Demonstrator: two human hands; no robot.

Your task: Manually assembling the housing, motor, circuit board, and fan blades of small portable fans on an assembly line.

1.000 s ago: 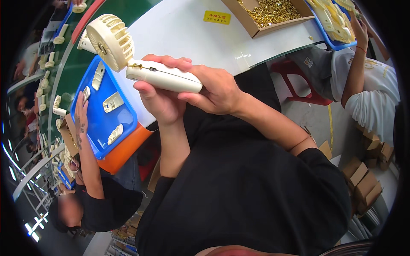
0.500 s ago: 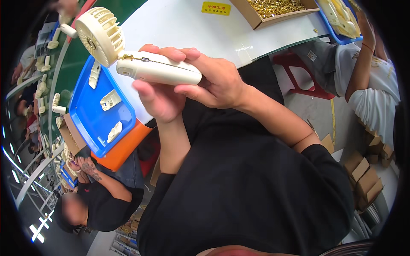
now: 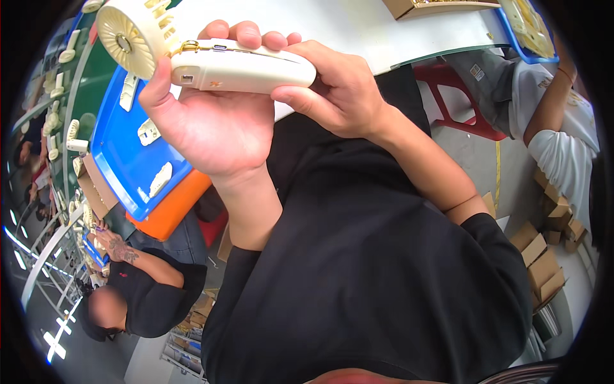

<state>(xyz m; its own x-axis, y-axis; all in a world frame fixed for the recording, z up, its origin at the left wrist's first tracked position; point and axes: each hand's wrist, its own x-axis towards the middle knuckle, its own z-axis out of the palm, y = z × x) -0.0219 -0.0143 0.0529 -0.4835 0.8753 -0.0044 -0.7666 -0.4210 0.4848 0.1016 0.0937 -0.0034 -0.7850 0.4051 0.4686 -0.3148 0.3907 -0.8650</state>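
A cream handheld fan [image 3: 246, 72] lies sideways in both of my hands above the white table. Its round slatted head [image 3: 128, 41] points left and runs close to the top edge. My left hand [image 3: 214, 128] is palm up beneath the handle, the thumb beside the neck under the fan head and the fingertips curling over the far side. My right hand [image 3: 348, 89] grips the handle's right end, thumb on the near side. A seam along the handle's upper side shows a narrow gap, with a small port and a gold-coloured piece by the neck.
A blue tray [image 3: 137, 192] with several cream plastic parts sits at the left, over an orange bin [image 3: 169, 211]. A cardboard box [image 3: 441, 8] and another blue tray [image 3: 534, 54] are at the far right. Co-workers sit at both sides; a red stool [image 3: 464, 105] stands right.
The fan has shifted a little up and turned so its side faces me more. My left hand has moved left along the handle, its thumb now up at the neck. The right hand keeps its grip.
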